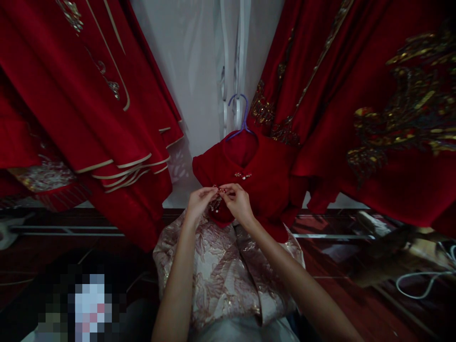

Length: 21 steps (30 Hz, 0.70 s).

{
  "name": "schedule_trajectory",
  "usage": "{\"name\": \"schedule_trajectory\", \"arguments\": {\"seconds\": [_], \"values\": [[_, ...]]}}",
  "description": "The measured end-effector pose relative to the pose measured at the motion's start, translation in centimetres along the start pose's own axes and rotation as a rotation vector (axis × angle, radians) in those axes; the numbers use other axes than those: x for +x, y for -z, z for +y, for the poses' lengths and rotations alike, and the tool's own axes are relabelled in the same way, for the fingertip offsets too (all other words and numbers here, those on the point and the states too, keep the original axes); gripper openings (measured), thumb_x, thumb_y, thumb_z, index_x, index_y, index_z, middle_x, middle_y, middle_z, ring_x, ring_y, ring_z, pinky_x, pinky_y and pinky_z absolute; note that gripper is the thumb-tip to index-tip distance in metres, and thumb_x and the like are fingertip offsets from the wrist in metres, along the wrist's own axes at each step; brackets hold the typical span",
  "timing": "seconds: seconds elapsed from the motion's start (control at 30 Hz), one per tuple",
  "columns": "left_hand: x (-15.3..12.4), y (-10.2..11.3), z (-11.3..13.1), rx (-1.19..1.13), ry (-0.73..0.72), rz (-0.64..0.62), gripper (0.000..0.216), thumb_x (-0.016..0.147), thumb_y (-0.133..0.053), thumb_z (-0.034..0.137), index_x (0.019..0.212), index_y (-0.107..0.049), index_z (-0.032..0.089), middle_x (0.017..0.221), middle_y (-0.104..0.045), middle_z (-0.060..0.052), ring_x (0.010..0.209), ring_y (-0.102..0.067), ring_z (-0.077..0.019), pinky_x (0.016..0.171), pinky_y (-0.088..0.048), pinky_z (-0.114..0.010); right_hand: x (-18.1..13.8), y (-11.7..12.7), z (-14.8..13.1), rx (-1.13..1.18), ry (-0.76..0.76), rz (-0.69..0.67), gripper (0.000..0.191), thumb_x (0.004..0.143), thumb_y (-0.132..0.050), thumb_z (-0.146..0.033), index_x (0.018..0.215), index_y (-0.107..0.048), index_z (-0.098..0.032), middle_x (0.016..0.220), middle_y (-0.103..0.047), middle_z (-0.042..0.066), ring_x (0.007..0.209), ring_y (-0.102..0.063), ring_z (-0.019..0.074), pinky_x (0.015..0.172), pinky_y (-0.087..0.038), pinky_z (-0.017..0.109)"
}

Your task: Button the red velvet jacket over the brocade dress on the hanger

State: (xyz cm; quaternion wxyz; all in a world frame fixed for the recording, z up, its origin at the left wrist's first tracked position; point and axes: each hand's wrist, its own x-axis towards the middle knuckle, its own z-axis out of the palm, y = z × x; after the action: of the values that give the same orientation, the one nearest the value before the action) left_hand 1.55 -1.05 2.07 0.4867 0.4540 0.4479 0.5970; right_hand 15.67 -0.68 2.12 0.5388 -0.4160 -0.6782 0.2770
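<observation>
A small red jacket [263, 178] hangs on a purple hanger [241, 116] over a pale brocade skirt [221, 275]. My left hand [200, 202] and my right hand [238, 202] meet at the jacket's front, both pinched on a beaded clasp [221, 191] with small dangling ornaments. A second clasp [242, 175] sits closed just above, below the collar.
Red embroidered robes [89, 109] hang at the left and a gold-embroidered red robe [384, 109] at the right. A white panel [210, 71] stands behind. A dark glossy floor [338, 280] shows below, with a white cable [423, 285] at the right.
</observation>
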Motion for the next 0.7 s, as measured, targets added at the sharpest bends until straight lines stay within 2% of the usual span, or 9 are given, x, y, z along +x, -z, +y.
{"name": "schedule_trajectory", "arguments": {"seconds": [0.17,0.3,0.47,0.7], "values": [[0.17,0.48,-0.24,0.072,-0.080,-0.022,0.032,0.055,-0.078,0.027,0.081,-0.070,0.011,0.084,-0.072,-0.009,0.078,-0.067,-0.0172,0.085,-0.051,-0.034,-0.02,0.05,-0.28,-0.022,0.037,0.016,0.016,0.080,-0.055,-0.018,0.093,-0.066,-0.018,0.091,-0.060,0.004,0.072,-0.060,0.0103,0.067,-0.054,0.021],[0.18,0.65,-0.29,0.150,-0.134,-0.014,0.025,0.062,-0.073,0.026,0.081,-0.071,0.011,0.085,-0.073,-0.009,0.078,-0.067,-0.0175,0.084,-0.051,-0.034,0.04,0.01,-0.14,-0.047,0.048,0.033,0.015,0.082,-0.055,-0.020,0.091,-0.066,-0.018,0.088,-0.060,0.004,0.073,-0.060,0.0109,0.066,-0.054,0.022],[-0.03,0.44,-0.17,0.196,-0.160,-0.035,0.029,0.061,-0.075,0.027,0.084,-0.070,0.011,0.087,-0.072,-0.010,0.079,-0.068,-0.0185,0.082,-0.053,-0.033,0.14,0.09,-0.07,-0.043,0.047,0.041,0.014,0.081,-0.056,-0.022,0.090,-0.066,-0.018,0.088,-0.061,0.004,0.072,-0.060,0.0112,0.065,-0.054,0.022],[0.00,0.24,-0.62,0.249,-0.184,-0.004,0.026,0.064,-0.072,0.027,0.084,-0.070,0.011,0.085,-0.073,-0.010,0.077,-0.068,-0.0182,0.078,-0.053,-0.031,0.11,0.34,-0.50,-0.054,0.043,0.037,0.014,0.082,-0.055,-0.023,0.090,-0.066,-0.018,0.089,-0.060,0.004,0.073,-0.060,0.0112,0.065,-0.054,0.022]]}}
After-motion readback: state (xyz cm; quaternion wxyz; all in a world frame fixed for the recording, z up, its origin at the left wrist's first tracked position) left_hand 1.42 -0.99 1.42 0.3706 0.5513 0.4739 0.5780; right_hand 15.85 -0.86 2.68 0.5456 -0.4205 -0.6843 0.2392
